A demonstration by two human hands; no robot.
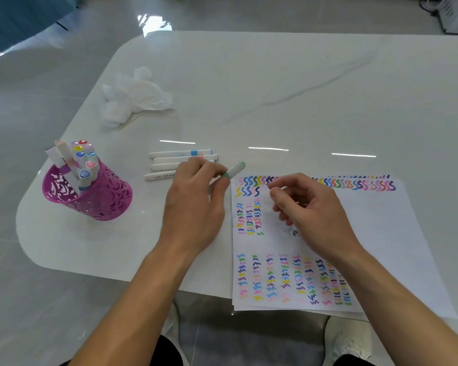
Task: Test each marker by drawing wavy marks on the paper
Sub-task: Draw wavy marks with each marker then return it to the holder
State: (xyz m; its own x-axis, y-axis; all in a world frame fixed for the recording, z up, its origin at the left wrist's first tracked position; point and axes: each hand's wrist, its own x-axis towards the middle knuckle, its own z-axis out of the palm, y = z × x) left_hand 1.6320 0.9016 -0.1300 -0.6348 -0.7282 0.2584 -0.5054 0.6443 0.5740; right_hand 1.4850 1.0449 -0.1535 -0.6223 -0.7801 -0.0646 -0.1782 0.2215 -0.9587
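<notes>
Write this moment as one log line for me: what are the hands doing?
left hand: grips green-capped white plastic marker | right hand: curled over white squiggle-covered paper, contents unclear | stage: not drawing

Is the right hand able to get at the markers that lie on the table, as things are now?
Probably not directly. The left hand, gripping a green marker, lies between the right hand and the loose markers and covers their ends.
</notes>
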